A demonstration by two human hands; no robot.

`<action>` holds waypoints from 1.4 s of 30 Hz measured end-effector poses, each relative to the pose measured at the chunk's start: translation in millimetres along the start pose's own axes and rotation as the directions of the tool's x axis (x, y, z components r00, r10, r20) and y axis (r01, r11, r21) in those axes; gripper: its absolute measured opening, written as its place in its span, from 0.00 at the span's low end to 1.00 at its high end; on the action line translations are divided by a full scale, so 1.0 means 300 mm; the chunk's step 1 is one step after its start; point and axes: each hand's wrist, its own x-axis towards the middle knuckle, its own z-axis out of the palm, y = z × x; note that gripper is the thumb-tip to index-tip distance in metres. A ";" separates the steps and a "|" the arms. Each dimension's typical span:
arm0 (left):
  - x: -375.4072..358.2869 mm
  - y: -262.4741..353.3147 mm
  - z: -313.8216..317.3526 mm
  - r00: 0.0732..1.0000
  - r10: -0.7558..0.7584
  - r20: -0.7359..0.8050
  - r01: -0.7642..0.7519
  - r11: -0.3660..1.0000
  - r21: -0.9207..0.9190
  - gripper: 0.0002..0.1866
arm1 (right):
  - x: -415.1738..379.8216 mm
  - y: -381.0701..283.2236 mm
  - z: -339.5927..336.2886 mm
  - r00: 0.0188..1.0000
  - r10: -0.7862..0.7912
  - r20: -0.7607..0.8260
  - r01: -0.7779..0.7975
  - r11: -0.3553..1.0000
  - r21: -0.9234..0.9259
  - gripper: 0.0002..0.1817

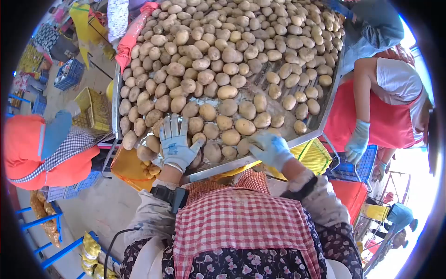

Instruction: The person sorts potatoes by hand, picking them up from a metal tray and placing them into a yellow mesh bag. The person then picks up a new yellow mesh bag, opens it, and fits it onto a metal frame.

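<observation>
Left hand [178, 145] and right hand [270, 149] at sorted-level potatoes [231, 137].
Left fingers: extended, slightly spread, thumb apart; laid over potatoes, none visibly gripped; further potatoes lie beyond the fingertips. Right fingers: partly bent, beside potatoes at their tips; grip cannot be determined. The metal tray rim [306, 137] lies near the right wrist.

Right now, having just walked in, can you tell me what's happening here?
A person in gloves is handling potatoes heaped across a metal-rimmed table. Their left hand is spread over potatoes near the close edge; their right hand is at potatoes by the rim, its grip unclear. On the right, a co-worker in a red apron has one gloved hand lowered by a blue crate.
</observation>
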 end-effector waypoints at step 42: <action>0.069 -0.055 -0.047 0.996 0.037 0.081 -0.017 0.972 -0.235 0.25 | 0.249 -0.169 0.182 0.756 -0.137 -0.641 0.154 0.988 -0.029 0.25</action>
